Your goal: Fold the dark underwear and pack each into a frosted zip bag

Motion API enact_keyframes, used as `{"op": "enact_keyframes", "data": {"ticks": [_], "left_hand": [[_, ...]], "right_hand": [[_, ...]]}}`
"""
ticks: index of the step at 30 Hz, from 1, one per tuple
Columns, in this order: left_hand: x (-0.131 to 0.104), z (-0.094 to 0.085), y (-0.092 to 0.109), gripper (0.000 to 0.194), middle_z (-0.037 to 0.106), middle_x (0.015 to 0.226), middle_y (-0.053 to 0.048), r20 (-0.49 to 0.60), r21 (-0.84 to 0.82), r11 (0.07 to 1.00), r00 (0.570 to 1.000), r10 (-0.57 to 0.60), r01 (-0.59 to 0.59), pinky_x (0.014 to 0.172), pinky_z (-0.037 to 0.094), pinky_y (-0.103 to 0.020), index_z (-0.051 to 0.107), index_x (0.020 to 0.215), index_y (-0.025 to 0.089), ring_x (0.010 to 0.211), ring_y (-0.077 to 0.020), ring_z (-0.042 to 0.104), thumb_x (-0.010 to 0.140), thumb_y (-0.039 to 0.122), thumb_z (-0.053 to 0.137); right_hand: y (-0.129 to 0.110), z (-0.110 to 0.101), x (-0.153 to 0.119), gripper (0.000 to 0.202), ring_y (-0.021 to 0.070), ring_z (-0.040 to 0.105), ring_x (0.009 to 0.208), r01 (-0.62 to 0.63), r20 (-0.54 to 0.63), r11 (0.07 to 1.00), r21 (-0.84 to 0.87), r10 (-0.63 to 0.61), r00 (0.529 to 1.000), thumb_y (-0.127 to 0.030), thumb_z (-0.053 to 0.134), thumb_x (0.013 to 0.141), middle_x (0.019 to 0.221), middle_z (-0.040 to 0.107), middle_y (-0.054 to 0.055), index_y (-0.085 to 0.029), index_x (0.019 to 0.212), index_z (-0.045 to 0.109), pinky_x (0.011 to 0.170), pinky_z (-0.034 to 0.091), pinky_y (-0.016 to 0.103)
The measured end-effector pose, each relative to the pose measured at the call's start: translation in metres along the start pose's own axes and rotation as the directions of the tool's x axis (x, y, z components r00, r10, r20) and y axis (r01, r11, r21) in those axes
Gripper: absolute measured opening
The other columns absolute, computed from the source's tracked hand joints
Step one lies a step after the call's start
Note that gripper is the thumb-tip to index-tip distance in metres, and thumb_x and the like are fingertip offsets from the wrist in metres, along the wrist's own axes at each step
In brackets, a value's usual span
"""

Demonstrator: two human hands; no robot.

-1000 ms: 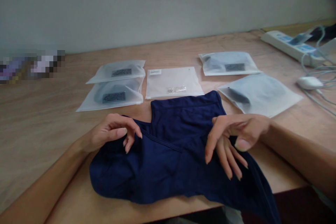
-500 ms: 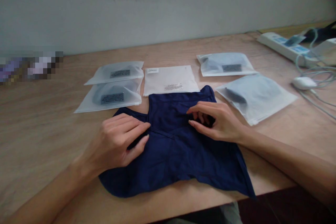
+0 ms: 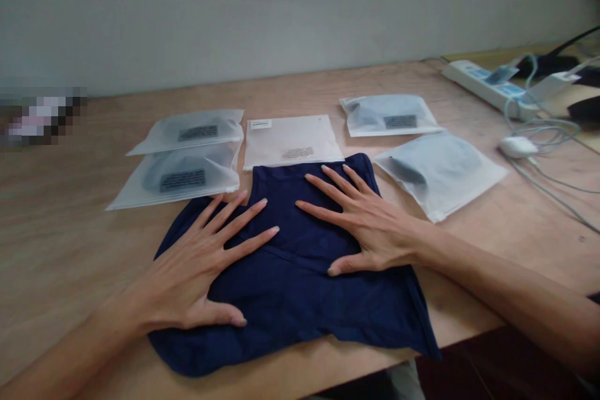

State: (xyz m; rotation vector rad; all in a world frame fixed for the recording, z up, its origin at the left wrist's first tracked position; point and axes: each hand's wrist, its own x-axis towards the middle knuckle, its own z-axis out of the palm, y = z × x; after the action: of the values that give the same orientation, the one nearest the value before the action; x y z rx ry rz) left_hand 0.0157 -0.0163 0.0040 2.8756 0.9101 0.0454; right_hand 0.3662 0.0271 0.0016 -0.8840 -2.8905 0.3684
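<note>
A navy-blue cloth garment (image 3: 290, 300) lies spread on the wooden table, its lower right corner reaching the front edge. My left hand (image 3: 201, 262) rests flat on its left side, fingers spread. On the right half of the cloth, my right hand (image 3: 365, 219) is also laid flat with fingers apart. Neither hand grips anything. Just beyond the cloth's top edge is a flat frosted zip bag (image 3: 293, 137) with a small white label and printed text.
Two filled frosted bags, one nearer (image 3: 220, 169) and one farther (image 3: 187, 122), overlap at the left. At the right are two more, a back bag (image 3: 389, 109) and a front bag (image 3: 450, 162). A power strip (image 3: 487, 87) and white charger (image 3: 518, 147) with cables occupy the far right.
Both hands have gone from curled fingers to spread, flat palms on the garment. The cloth's left side now reaches farther out to the left. The whole view has shifted slightly.
</note>
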Motion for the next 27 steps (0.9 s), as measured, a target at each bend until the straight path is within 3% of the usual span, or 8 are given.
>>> {"op": "enact_keyframes", "data": {"ticks": [3, 5, 11, 19, 27], "left_hand": [[0.000, 0.000, 0.000, 0.083, 0.008, 0.172, -0.006, 0.004, -0.006, 1.000, 1.000, -0.017, 0.017, 0.125, 0.005, -0.064, 0.019, 0.162, 0.033, 0.158, -0.0387, 0.006, 0.094, 0.079, 0.032], [0.001, 0.001, 0.001, 0.077, 0.008, 0.172, -0.005, 0.002, -0.001, 0.999, 0.999, -0.034, 0.034, 0.125, 0.007, -0.063, 0.018, 0.162, 0.034, 0.158, -0.0380, 0.007, 0.098, 0.071, 0.036], [0.002, 0.002, 0.001, 0.093, 0.008, 0.171, -0.008, -0.014, 0.031, 0.999, 0.999, -0.030, 0.030, 0.125, 0.008, -0.063, 0.019, 0.162, 0.031, 0.157, -0.0412, 0.009, 0.089, 0.077, 0.052], [-0.004, 0.000, -0.013, 0.091, 0.014, 0.171, -0.005, -0.022, 0.031, 0.999, 0.999, 0.032, -0.032, 0.128, -0.005, -0.043, 0.021, 0.162, 0.028, 0.158, -0.0305, 0.013, 0.091, 0.079, 0.046], [-0.004, 0.000, -0.011, 0.085, 0.007, 0.172, -0.005, -0.020, -0.003, 1.000, 1.000, -0.015, 0.015, 0.128, 0.004, -0.050, 0.023, 0.162, 0.030, 0.158, -0.0351, 0.014, 0.093, 0.073, 0.049]], "right_hand": [[0.000, -0.002, 0.001, 0.095, 0.0432, 0.003, 0.156, 0.041, -0.027, 0.999, -0.013, -0.041, 0.999, -0.075, 0.056, 0.086, 0.171, 0.004, 0.013, -0.029, 0.162, 0.023, 0.121, 0.002, 0.071], [-0.004, -0.003, 0.000, 0.092, 0.0422, 0.004, 0.156, 0.062, -0.041, 0.998, -0.016, -0.062, 0.997, -0.069, 0.057, 0.088, 0.171, 0.004, 0.013, -0.028, 0.163, 0.022, 0.121, 0.001, 0.070], [-0.018, -0.001, -0.003, 0.105, 0.0466, 0.001, 0.155, 0.016, 0.032, 1.000, 0.024, -0.017, 0.999, -0.085, 0.052, 0.081, 0.171, -0.001, 0.016, -0.030, 0.163, 0.017, 0.119, 0.005, 0.073], [-0.012, -0.001, -0.005, 0.103, 0.0491, -0.002, 0.154, 0.013, 0.048, 1.000, 0.001, -0.013, 0.999, -0.087, 0.050, 0.081, 0.171, -0.003, 0.012, -0.035, 0.163, 0.016, 0.117, 0.000, 0.076], [-0.006, 0.001, -0.005, 0.100, 0.0490, -0.002, 0.154, 0.050, 0.042, 0.999, -0.011, -0.050, 0.998, -0.084, 0.051, 0.083, 0.171, -0.003, 0.011, -0.034, 0.163, 0.016, 0.117, 0.000, 0.076]]}}
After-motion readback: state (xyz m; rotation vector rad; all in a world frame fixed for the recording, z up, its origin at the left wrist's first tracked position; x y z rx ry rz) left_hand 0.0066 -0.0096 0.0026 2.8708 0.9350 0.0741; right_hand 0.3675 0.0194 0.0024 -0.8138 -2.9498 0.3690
